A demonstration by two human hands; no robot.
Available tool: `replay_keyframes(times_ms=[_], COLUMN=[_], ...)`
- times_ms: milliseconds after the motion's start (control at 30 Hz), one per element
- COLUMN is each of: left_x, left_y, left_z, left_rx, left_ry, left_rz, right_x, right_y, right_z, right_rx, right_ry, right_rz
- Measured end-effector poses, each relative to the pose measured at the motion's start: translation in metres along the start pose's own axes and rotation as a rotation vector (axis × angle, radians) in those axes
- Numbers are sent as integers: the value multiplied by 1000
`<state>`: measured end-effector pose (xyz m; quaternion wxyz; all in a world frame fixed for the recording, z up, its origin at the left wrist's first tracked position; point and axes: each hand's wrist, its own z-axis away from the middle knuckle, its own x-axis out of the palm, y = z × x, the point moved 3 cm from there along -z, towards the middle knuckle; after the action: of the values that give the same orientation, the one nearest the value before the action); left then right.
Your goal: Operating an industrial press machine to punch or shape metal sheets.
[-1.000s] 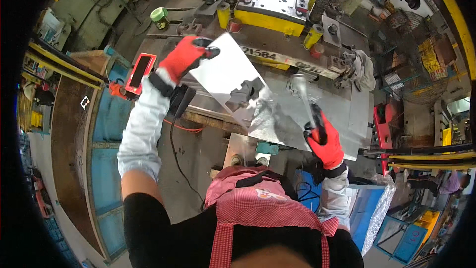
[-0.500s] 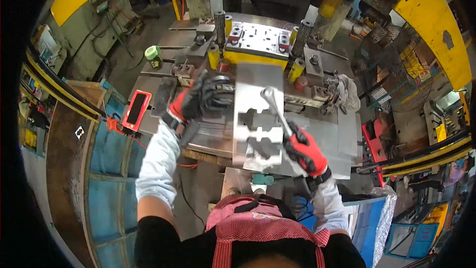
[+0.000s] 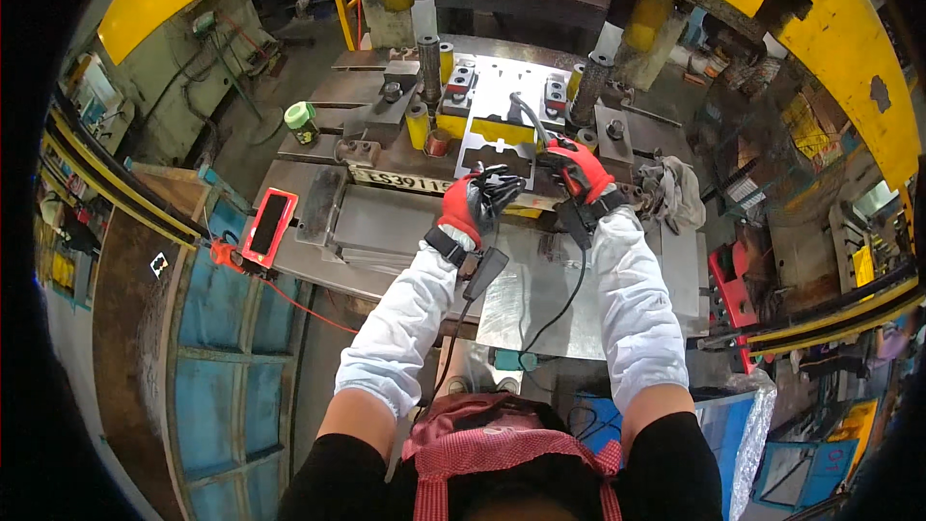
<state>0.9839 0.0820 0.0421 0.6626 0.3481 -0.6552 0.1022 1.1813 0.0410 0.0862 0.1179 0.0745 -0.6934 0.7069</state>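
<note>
A bright metal sheet (image 3: 497, 156) with shaped cut-outs extends onto the die, the press tool with a white top plate (image 3: 521, 74). My left hand (image 3: 475, 205), in a red and black glove, is at the sheet's near edge with bent fingers on it; its fingertips are partly hidden. My right hand (image 3: 579, 172), gloved the same, is wrapped round a long-handled metal tool (image 3: 530, 114). The tool points away to the upper left, its head over the sheet; whether it touches is unclear.
Yellow and dark posts (image 3: 429, 68) flank the die. A stack of flat sheets (image 3: 386, 222) lies left, beside a red-framed phone-like device (image 3: 268, 227). A green-lidded jar (image 3: 301, 121) stands farther back. Grey rags (image 3: 672, 193) lie right, above a broad metal plate (image 3: 545, 294).
The cut-out sheet has moved away from me onto the die. My right hand and tool moved forward with it. My left hand came right and nearer, its spread fingers now bent at the sheet's edge.
</note>
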Motion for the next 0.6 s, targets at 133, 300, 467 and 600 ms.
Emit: replay_keyframes(times_ms=[133,300,467,600], left_x=[16,10,-7,7], left_y=[-1,-1,-2,-5], left_z=[12,6,0,-2], left_rx=[283,33,45,39], left_ry=[-91,290,26,196], left_rz=[-768,-17,5,3], right_x=[30,37,-45,-48], right_y=[7,55,180,192], right_z=[33,166,300,323], right_rx=[-174,-253,-269,-10], right_ry=[341,619,1120,983], right_rz=[269,-12,123,-405])
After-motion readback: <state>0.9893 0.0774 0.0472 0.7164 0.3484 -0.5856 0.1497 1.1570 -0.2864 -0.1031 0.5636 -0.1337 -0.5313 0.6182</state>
